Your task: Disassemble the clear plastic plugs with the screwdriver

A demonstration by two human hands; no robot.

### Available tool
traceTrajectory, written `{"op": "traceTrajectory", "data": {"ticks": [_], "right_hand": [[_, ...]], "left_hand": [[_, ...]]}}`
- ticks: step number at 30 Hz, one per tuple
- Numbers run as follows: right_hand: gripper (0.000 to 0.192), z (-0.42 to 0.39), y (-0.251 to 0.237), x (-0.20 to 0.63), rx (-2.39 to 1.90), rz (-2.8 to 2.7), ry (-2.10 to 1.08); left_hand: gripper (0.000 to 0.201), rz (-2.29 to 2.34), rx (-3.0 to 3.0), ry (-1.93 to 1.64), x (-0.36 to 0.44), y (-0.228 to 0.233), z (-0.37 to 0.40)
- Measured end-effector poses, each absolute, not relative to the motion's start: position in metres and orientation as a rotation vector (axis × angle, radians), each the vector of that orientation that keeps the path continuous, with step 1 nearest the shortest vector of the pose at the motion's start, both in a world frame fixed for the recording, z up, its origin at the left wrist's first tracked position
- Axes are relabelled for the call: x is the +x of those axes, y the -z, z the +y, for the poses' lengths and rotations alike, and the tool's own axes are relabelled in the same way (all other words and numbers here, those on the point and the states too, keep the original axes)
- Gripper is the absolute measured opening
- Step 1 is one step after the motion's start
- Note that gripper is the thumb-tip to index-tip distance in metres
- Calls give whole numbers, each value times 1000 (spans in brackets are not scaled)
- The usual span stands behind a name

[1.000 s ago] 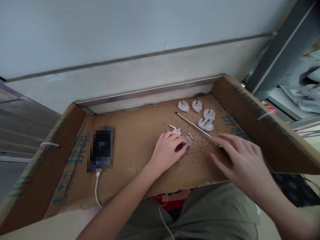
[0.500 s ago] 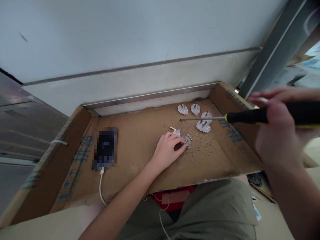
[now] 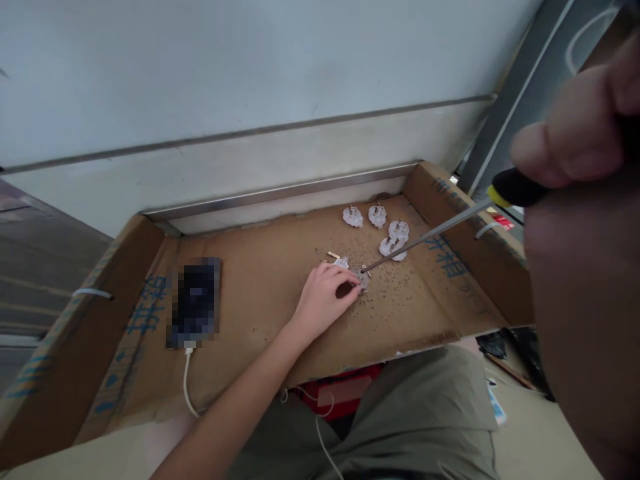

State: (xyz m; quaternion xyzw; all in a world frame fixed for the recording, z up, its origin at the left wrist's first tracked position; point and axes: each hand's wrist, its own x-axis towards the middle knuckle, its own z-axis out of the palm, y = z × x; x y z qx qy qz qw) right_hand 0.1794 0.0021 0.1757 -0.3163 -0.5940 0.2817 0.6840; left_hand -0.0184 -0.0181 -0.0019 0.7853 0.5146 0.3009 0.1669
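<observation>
My left hand (image 3: 325, 299) rests on the cardboard tray (image 3: 260, 293) and pinches a clear plastic plug part (image 3: 361, 279) with its fingertips. My right hand (image 3: 585, 167), large and blurred close to the camera at the right, grips the black handle of a screwdriver (image 3: 430, 233). The long metal shaft slants down to the left, and its tip sits at the plug part by my left fingers. A small brass pin (image 3: 333, 255) lies just beyond my left hand.
Several clear plug parts (image 3: 380, 227) lie in a group at the tray's far right. A phone (image 3: 194, 301) with a white cable (image 3: 186, 383) lies at the left. Small specks are scattered around the plug part. Raised cardboard walls (image 3: 465, 220) border the tray.
My right hand picked the screwdriver up off the cardboard, lifted it toward the camera, and swung its tip down onto the plug part. My left hand stayed in place.
</observation>
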Motion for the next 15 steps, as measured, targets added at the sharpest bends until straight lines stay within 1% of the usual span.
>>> {"op": "traceTrajectory", "data": {"ticks": [3,6,8,12,15], "right_hand": [[49,8,-180,166,-579,-1386,-688],[44,9,-180,159,-540,-1349,-815],[41,10,-182,155,-563,-1321,-869],[47,13,-188,148,-731,-1185,-895],[46,13,-188,147,-669,-1210,-867]], "left_hand": [[12,1460,2244,-853,-19,3,-18],[12,1460,2252,-864,-19,4,-18],[12,1463,2255,-870,-19,5,-18],[12,1461,2259,-862,-19,6,-18],[12,1455,2259,-866,-19,5,-18]]}}
